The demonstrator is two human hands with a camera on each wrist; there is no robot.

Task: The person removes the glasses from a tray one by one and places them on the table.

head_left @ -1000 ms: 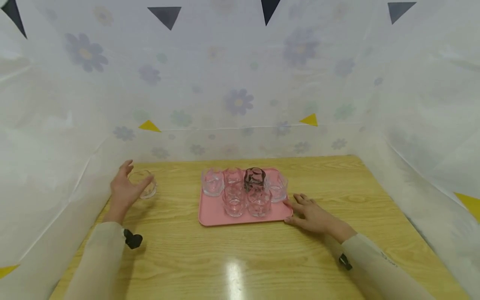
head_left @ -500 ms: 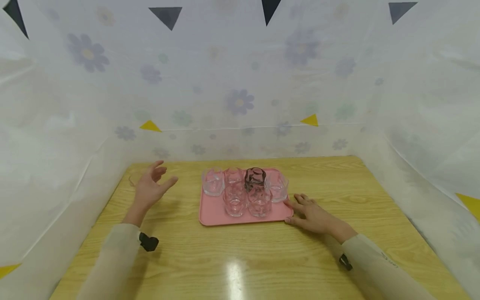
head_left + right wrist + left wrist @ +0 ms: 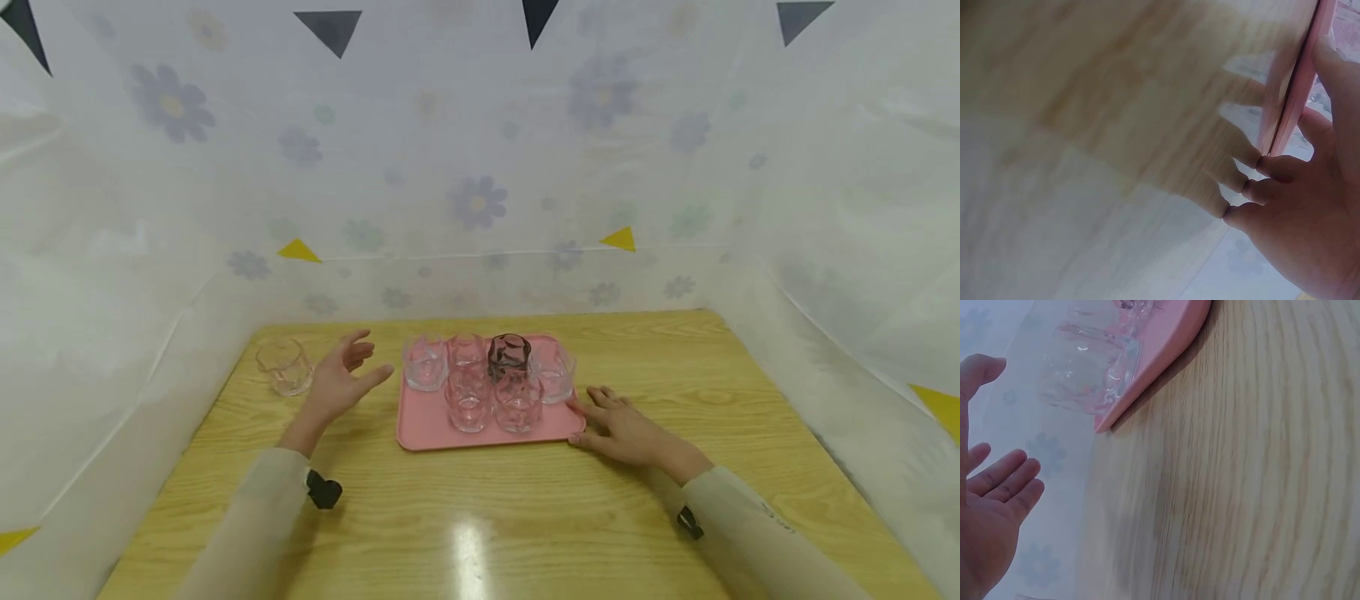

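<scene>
Fingers (image 3: 600, 398) flat against tray (image 3: 427, 425).

A wooden table (image 3: 525, 517) is walled by a white flower-printed sheet (image 3: 480, 167); triangles, perhaps stickers, dark at twelve o'clock (image 3: 538, 21), yellow lower (image 3: 618, 240).

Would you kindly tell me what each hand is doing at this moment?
Left hand: open, holding nothing, in the air between the lone clear glass and the pink tray.
Right hand: open, flat on the wooden table, fingertips touching the tray's edge.
</scene>
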